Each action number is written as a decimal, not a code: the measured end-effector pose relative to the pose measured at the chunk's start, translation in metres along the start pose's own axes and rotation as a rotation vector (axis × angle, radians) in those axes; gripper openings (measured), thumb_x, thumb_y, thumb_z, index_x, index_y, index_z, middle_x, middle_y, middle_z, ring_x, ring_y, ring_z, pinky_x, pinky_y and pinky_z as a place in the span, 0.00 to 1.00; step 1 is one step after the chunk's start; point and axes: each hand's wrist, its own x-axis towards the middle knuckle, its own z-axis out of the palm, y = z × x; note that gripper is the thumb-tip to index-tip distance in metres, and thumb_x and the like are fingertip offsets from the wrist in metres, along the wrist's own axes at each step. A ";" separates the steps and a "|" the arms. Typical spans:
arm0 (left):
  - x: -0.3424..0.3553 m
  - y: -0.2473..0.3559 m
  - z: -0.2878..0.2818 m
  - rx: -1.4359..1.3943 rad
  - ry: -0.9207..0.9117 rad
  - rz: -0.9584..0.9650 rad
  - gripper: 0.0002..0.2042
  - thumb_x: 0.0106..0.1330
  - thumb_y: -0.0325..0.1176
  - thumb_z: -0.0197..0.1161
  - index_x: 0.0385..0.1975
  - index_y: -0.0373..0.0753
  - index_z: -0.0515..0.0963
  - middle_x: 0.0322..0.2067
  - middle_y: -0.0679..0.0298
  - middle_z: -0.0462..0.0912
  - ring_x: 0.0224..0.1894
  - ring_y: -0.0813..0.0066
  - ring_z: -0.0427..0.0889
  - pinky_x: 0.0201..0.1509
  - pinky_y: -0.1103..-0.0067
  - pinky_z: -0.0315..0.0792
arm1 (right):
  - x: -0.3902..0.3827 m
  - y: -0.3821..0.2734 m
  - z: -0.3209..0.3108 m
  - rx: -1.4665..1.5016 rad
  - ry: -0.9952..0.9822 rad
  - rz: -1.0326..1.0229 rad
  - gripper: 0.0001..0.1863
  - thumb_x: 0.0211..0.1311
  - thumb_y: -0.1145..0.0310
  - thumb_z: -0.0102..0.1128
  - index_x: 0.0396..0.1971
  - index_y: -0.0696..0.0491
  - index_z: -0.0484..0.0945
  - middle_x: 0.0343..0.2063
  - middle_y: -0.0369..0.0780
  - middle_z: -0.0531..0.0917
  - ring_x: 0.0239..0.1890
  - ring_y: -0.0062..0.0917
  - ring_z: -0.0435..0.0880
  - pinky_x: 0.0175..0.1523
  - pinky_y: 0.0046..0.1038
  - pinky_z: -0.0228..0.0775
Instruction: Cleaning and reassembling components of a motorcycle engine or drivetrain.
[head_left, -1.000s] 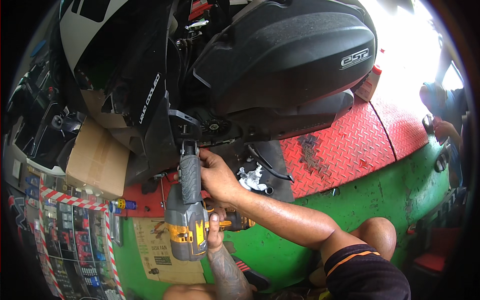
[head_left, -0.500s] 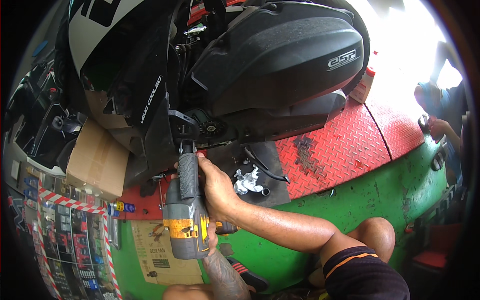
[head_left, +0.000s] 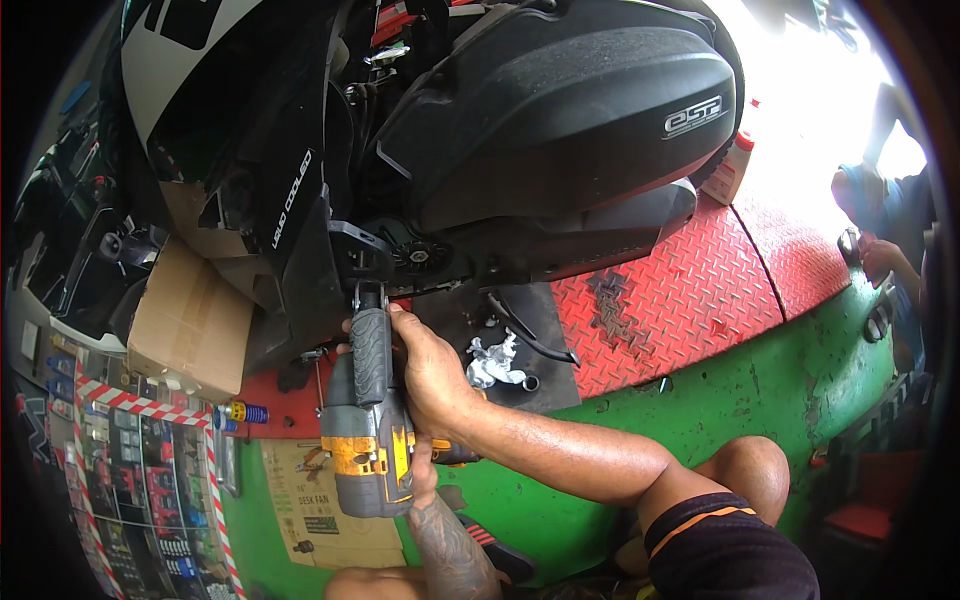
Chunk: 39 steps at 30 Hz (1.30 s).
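Note:
My left hand (head_left: 425, 475), at the end of the tattooed forearm, grips the handle of a yellow and black impact wrench (head_left: 365, 455); the tool hides most of its fingers. Under the scooter's ribbed rubber footpeg (head_left: 371, 355) runs the wrench's front end. My right hand (head_left: 432, 375) is closed around that front part, its thumb right of the footpeg and fingertips showing on the left. Where the wrench's tip sits is hidden. Above both hands is the scooter (head_left: 560, 130) with its large black engine cover. A round metal part with a nut (head_left: 418, 256) shows near the footpeg's bracket.
Crumpled foil-like material (head_left: 493, 362), a socket (head_left: 531, 383) and a curved black lever (head_left: 535, 335) lie on a dark mat. Left stand a cardboard box (head_left: 190, 320) and a spray can (head_left: 248, 412). Flattened cardboard (head_left: 325, 500) lies below. Another person (head_left: 890, 230) is at the far right.
The scooter's body and footpeg have shifted slightly to the left against the floor. The wrench and both hands have moved left a little with them, grips unchanged.

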 end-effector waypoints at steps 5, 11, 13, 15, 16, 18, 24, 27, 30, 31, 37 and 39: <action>-0.009 -0.008 -0.003 -0.015 -0.042 -0.022 0.21 0.68 0.25 0.58 0.61 0.32 0.67 0.55 0.57 0.74 0.55 0.67 0.74 0.60 0.70 0.69 | 0.000 -0.002 -0.001 -0.035 -0.016 0.007 0.27 0.78 0.50 0.35 0.52 0.59 0.74 0.41 0.45 0.83 0.43 0.26 0.82 0.51 0.32 0.78; -0.028 -0.025 0.007 -0.536 -0.041 -0.401 0.17 0.70 0.25 0.58 0.58 0.34 0.70 0.52 0.61 0.75 0.52 0.70 0.75 0.60 0.72 0.70 | 0.007 -0.004 -0.008 -0.021 -0.033 0.006 0.26 0.77 0.54 0.36 0.53 0.61 0.74 0.46 0.43 0.82 0.47 0.29 0.81 0.54 0.34 0.76; -0.031 -0.027 0.012 -0.607 -0.048 -0.543 0.11 0.70 0.27 0.58 0.49 0.35 0.72 0.41 0.64 0.76 0.42 0.74 0.75 0.51 0.75 0.71 | 0.011 -0.006 -0.012 -0.009 -0.043 0.039 0.26 0.77 0.54 0.35 0.53 0.61 0.74 0.48 0.44 0.82 0.49 0.30 0.80 0.56 0.34 0.75; -0.033 -0.024 0.014 -0.772 -0.119 -0.531 0.07 0.70 0.30 0.56 0.43 0.35 0.73 0.35 0.66 0.73 0.36 0.76 0.71 0.45 0.76 0.69 | 0.014 -0.006 -0.016 -0.006 0.053 0.106 0.26 0.78 0.54 0.36 0.50 0.62 0.75 0.46 0.43 0.83 0.45 0.27 0.81 0.55 0.32 0.74; -0.034 -0.023 0.014 -0.808 -0.136 -0.545 0.07 0.71 0.31 0.55 0.42 0.35 0.72 0.33 0.67 0.71 0.36 0.76 0.69 0.45 0.75 0.68 | 0.014 -0.005 -0.018 -0.012 0.012 0.105 0.26 0.78 0.54 0.36 0.50 0.62 0.75 0.46 0.43 0.83 0.45 0.27 0.81 0.55 0.32 0.74; -0.042 -0.016 0.010 -0.834 -0.148 -0.611 0.07 0.71 0.33 0.55 0.40 0.35 0.72 0.32 0.67 0.70 0.36 0.76 0.68 0.45 0.75 0.67 | 0.009 0.002 -0.021 -0.147 -0.037 -0.002 0.24 0.78 0.55 0.38 0.48 0.60 0.76 0.40 0.39 0.84 0.39 0.22 0.80 0.49 0.28 0.74; -0.115 -0.015 -0.008 -0.659 -0.095 -0.650 0.06 0.72 0.32 0.57 0.39 0.36 0.75 0.32 0.65 0.78 0.39 0.75 0.76 0.49 0.74 0.71 | -0.023 0.051 -0.038 -0.317 0.062 0.007 0.19 0.76 0.53 0.47 0.41 0.55 0.75 0.30 0.37 0.82 0.30 0.18 0.80 0.37 0.22 0.72; -0.169 -0.043 -0.020 -0.236 -0.231 -0.543 0.11 0.74 0.37 0.59 0.47 0.37 0.74 0.43 0.62 0.80 0.45 0.75 0.79 0.50 0.75 0.74 | -0.035 0.087 -0.067 -0.411 0.171 0.222 0.23 0.75 0.51 0.48 0.43 0.59 0.77 0.28 0.38 0.83 0.29 0.20 0.78 0.36 0.25 0.71; -0.217 -0.079 -0.030 -0.006 -0.335 -0.723 0.19 0.72 0.44 0.59 0.52 0.36 0.71 0.45 0.59 0.79 0.47 0.68 0.78 0.53 0.69 0.75 | -0.044 0.120 -0.109 -0.533 0.172 0.374 0.25 0.74 0.51 0.48 0.48 0.62 0.73 0.35 0.43 0.81 0.32 0.27 0.81 0.38 0.30 0.76; -0.230 -0.089 -0.033 0.024 -0.336 -0.748 0.20 0.73 0.46 0.57 0.55 0.37 0.71 0.47 0.59 0.79 0.48 0.66 0.79 0.54 0.68 0.76 | -0.045 0.132 -0.122 -0.569 0.210 0.408 0.25 0.74 0.51 0.48 0.49 0.62 0.72 0.33 0.43 0.80 0.31 0.29 0.82 0.38 0.32 0.78; -0.263 -0.127 -0.058 0.053 -0.524 -0.850 0.23 0.61 0.47 0.65 0.52 0.40 0.75 0.44 0.57 0.82 0.46 0.62 0.82 0.52 0.67 0.78 | -0.056 0.165 -0.173 -0.661 0.153 0.419 0.20 0.75 0.54 0.48 0.42 0.59 0.70 0.27 0.42 0.78 0.29 0.31 0.83 0.36 0.32 0.80; -0.251 -0.145 -0.074 0.102 -0.699 -0.836 0.25 0.58 0.47 0.68 0.51 0.40 0.76 0.43 0.57 0.83 0.45 0.61 0.83 0.51 0.67 0.79 | -0.057 0.168 -0.176 -0.704 0.068 0.471 0.19 0.76 0.54 0.47 0.40 0.59 0.69 0.27 0.42 0.77 0.28 0.30 0.83 0.36 0.32 0.80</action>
